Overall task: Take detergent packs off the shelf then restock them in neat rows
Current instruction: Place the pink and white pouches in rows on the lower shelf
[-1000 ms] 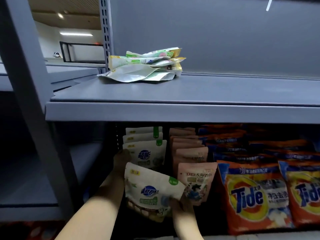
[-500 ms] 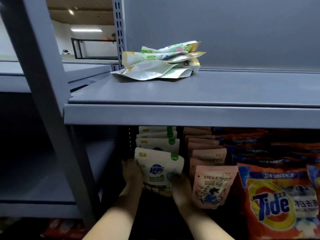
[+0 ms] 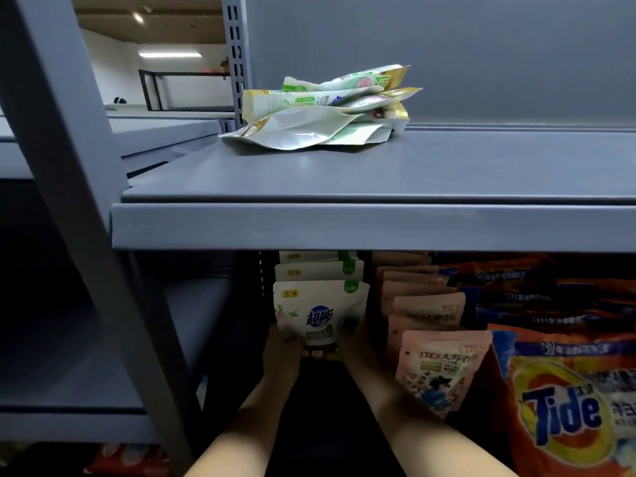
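While pinched at both lower corners by left hand and right hand, white pack stands front of row. Could sag forward once released. Could nudge pink packs at 3 o'clock.

Between your fingers you have a white pack with a blue logo, a green corner tab and small yellow marks. Right of your fingers stand pale pink packs with a printed floral picture, then orange Tide bags with blue lettering on a yellow ring. Above your fingers, the grey shelf carries white, green and gold packs.
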Demonstrator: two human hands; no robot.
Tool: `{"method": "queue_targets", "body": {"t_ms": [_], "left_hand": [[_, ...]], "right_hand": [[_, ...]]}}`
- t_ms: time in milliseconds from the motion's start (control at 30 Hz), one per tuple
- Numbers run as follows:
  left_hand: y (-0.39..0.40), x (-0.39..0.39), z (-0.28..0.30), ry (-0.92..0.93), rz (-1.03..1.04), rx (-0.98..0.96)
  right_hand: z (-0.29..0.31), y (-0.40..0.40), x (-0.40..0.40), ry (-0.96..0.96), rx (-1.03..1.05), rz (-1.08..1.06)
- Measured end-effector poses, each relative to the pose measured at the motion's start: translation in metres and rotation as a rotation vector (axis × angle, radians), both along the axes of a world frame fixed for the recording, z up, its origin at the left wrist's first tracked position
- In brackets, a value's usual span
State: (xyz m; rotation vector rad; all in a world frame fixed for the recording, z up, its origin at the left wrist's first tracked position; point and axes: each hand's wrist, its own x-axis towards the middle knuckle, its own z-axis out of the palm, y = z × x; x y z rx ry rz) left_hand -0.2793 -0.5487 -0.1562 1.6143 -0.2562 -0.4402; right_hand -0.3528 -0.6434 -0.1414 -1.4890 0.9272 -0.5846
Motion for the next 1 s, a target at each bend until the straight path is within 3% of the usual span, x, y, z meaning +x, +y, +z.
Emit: {"method": "queue_targets", "body": {"t_ms": [167, 400, 567, 667, 867, 1000], "left_hand": [[0.006, -0.009, 0.009, -0.022, 0.015, 0.155], [0.020, -0.021, 0.027, 0.008, 0.050, 0.360], [0.034, -0.035, 0.048, -0.093, 0.007, 0.451], [0.043, -0.060, 0.071, -0.136, -0.061, 0.426], [0.054, -0.106, 0.125, -0.320, -0.054, 0.677], [0.079, -0.150, 0.163, -0.406, 0.007, 0.542]], "right_hand": [[-0.003, 0.006, -0.007, 0.103, -0.075, 0.009], [-0.007, 0.019, -0.035, 0.342, -0.136, 0.200], [0.010, 0.033, -0.054, 0.285, -0.214, 0.166], [0.028, 0.043, -0.070, 0.309, -0.330, 0.181], [0.090, 0.054, -0.116, 0.458, -0.488, 0.260], [0.143, 0.068, -0.166, 0.446, -0.737, 0.322]]}}
